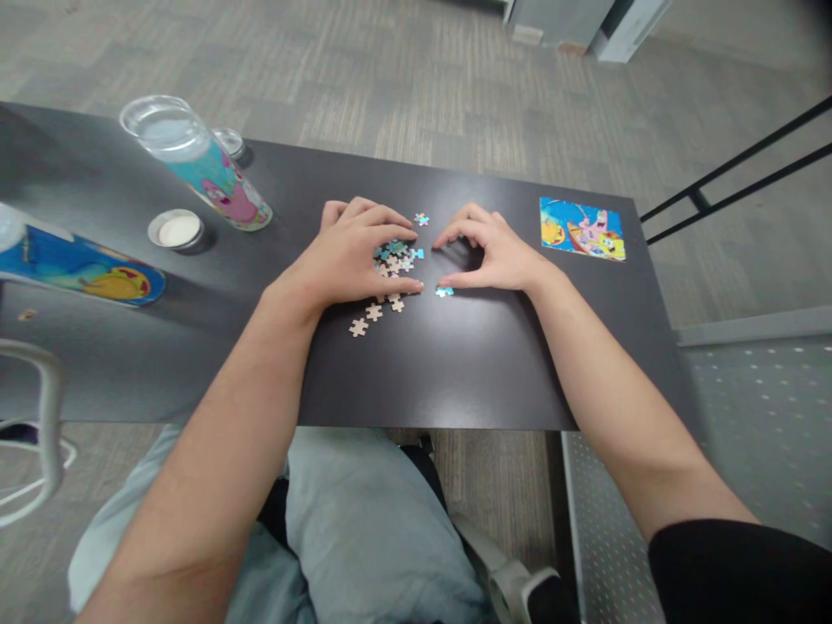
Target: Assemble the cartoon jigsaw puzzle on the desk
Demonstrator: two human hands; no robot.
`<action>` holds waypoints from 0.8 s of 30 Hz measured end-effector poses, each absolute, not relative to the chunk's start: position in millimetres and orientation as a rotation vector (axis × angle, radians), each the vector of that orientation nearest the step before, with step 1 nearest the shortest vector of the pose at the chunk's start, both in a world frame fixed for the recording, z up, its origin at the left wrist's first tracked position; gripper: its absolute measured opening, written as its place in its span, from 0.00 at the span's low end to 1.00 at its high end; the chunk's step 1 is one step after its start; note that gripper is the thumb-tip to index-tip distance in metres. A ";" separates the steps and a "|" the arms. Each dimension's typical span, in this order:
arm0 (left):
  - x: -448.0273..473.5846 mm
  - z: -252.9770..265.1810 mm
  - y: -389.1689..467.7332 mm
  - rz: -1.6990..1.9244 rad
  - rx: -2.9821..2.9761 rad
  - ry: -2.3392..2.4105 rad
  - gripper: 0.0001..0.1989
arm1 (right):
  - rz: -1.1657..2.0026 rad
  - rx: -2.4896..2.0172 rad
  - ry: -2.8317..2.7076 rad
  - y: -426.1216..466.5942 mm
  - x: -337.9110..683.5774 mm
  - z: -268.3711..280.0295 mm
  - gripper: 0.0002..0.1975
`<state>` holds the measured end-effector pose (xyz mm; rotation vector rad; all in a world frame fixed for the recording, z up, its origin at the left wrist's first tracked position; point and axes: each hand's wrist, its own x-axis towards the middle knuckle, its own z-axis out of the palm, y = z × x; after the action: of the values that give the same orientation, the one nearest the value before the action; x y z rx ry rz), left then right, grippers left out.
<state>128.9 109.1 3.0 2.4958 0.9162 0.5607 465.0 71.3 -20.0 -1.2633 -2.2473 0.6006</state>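
A small heap of jigsaw puzzle pieces (pixel 394 263) lies on the dark table, some blue side up and others showing plain backs. My left hand (pixel 357 251) curves around the heap's left side, thumb and fingers apart, covering part of it. Facing it from the right, my right hand (pixel 490 247) has its fingers and thumb spread, with nothing visible between them. A blue puzzle piece (pixel 445 292) lies at my right thumb tip. Another piece (pixel 422 219) sits alone beyond the heap. Nearer to me, a loose plain-backed piece (pixel 359 328) lies below my left hand.
A colourful cartoon picture card (pixel 581 230) lies at the table's right end. On the left stand a clear-topped cartoon tube (pixel 221 178) and a round lid (pixel 177 230), with another lid (pixel 230 142) behind. A second blue tube (pixel 84 264) is at the far left.
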 end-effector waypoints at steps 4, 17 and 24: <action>118.8 6.1 118.1 0.557 2.480 1.008 0.31 | 0.615 -1.288 -2.210 70.8 457.6 -21.0 0.43; 123.6 6.2 118.2 0.609 2.441 1.206 0.22 | 0.428 -1.381 -2.096 77.2 441.0 -33.5 0.16; 134.8 6.0 109.1 0.598 2.492 1.023 0.23 | 0.356 -1.424 -2.034 79.1 446.3 -35.8 0.12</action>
<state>134.8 109.1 6.0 2.4915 1.0233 0.5985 446.3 79.1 -35.8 -1.4242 -2.0343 0.3555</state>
